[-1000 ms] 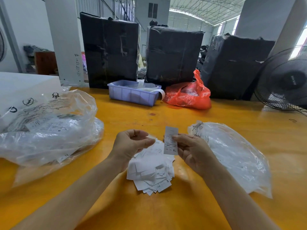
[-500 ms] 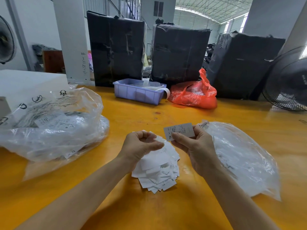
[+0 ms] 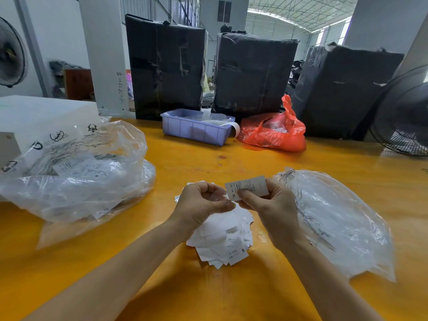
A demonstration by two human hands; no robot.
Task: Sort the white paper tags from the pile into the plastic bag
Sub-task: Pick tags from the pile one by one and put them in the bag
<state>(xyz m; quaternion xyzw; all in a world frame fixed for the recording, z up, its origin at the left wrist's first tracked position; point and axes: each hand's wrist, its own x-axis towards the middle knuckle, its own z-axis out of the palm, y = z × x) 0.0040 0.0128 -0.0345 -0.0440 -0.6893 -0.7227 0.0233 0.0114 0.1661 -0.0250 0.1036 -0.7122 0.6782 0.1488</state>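
Nearest on the yellow table lies the pile of white paper tags, a loose heap of overlapping slips, one at its near edge printed with an "S". Both forearms reach over it, and the left hand hovers above the pile's far part and hides it, fingers curled in with the thumb against them; whether they hold a slip cannot be told. Just beside it the right hand pinches a single tag between thumb and fingers, held lengthwise above the pile, printed side up with small text and "XL" at its left end. Right of that hand, touching it, a clear plastic bag lies flat and crumpled on the table. To the left, well apart, a larger clear bag bulges with printed sheets, a white box behind it. Farther back sit a lilac plastic bin and, just beside it, a red plastic bag. Behind these stand three tall bundles wrapped in black film, a fan at the right edge, a white column, and a warehouse hall with a truss roof.
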